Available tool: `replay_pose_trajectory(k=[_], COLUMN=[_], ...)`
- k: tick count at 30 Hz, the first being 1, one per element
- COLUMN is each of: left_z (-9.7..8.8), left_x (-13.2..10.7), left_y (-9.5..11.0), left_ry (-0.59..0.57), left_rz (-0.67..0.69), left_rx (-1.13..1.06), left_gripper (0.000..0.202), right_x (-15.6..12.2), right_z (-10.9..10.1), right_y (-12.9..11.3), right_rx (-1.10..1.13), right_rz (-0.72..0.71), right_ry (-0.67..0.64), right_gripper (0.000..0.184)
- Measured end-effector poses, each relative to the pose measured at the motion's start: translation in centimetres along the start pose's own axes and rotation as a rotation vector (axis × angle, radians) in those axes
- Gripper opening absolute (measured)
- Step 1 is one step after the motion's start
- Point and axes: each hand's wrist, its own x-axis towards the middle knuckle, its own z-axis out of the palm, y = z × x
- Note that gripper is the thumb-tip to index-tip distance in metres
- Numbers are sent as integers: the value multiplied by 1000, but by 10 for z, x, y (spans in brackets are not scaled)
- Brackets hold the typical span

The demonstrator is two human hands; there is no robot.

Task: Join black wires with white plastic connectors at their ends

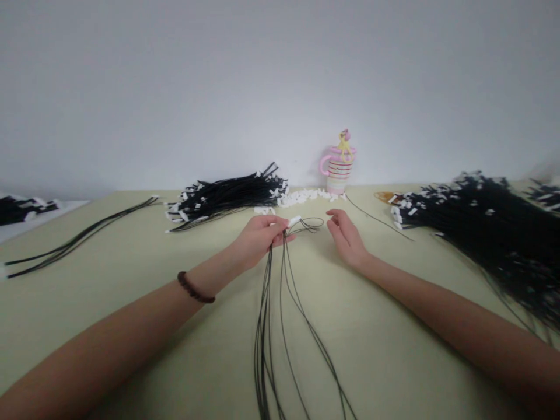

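Observation:
My left hand (263, 234), with a dark beaded bracelet (195, 289) on its wrist, is closed on several thin black cords (265, 303) above the middle of the table. A small white tag-like piece (294, 221) sits at its fingertips, and a thin cord loop (312, 224) sticks out from it to the right. Below the hand the cords hang down past the bottom of the picture. To the right of the loop, my right hand (345, 234) holds nothing. Its fingers are apart and slightly bent, the tips close to the loop but not touching it.
A pile of black cords with white ends (231, 195) lies at the back left, beside scattered white pieces (304, 197). A pink striped cup (339, 170) stands by the wall. A larger cord pile (485, 233) covers the right, and a few cords (87, 236) lie left.

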Motion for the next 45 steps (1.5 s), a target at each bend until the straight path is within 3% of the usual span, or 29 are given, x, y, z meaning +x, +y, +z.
replay_pose_trajectory(k=[3, 5, 7, 9, 13, 18, 22, 25, 27, 33, 38, 40, 42, 45], left_z=[3, 5, 6, 7, 9, 11, 9, 8, 7, 1, -1, -1, -1, -2], left_x=[0, 0, -1, -2, -5, -4, -2, -1, 0, 2, 3, 4, 4, 5], left_y=[-12, -19, -26, -30, -32, -30, -31, -32, -32, -33, -34, -33, -33, -32], left_ry=[76, 101, 109, 117, 144, 149, 150, 151, 147, 120, 77, 71, 71, 71], left_rz=[-12, -29, -44, -46, -22, -68, -95, -99, -103, -133, -155, -170, -185, -199], left_rx=[49, 86, 132, 173, 171, 70, 89, 117, 116, 85, 67, 53, 43, 26], left_gripper=[16, 16, 16, 15, 15, 13, 14, 15, 15, 17, 16, 15, 15, 14], right_x=[-11, -19, -26, -31, -34, -25, -6, 13, 25, 46, 54, 57, 58, 52], right_z=[0, 4, 11, 19, 28, 25, 4, -22, -41, -81, -106, -112, -109, -85], right_y=[-11, -23, -36, -44, -47, -46, -59, -74, -82, -90, -89, -87, -82, -67], right_rx=[-78, -60, -67, -84, -41, 313, 587, 770, 852, 801, 653, 636, 624, 447], right_rz=[-145, -164, -140, -93, 2, 263, 453, 522, 548, 383, 269, 250, 230, 182], right_ry=[-47, -233, -427, -539, -572, -626, -574, -590, -492, -70, 101, 122, 130, 105], right_gripper=[23, 19, 27, 32, 27, 12, 40, 17, 14, 23, 37, 39, 28, 12])
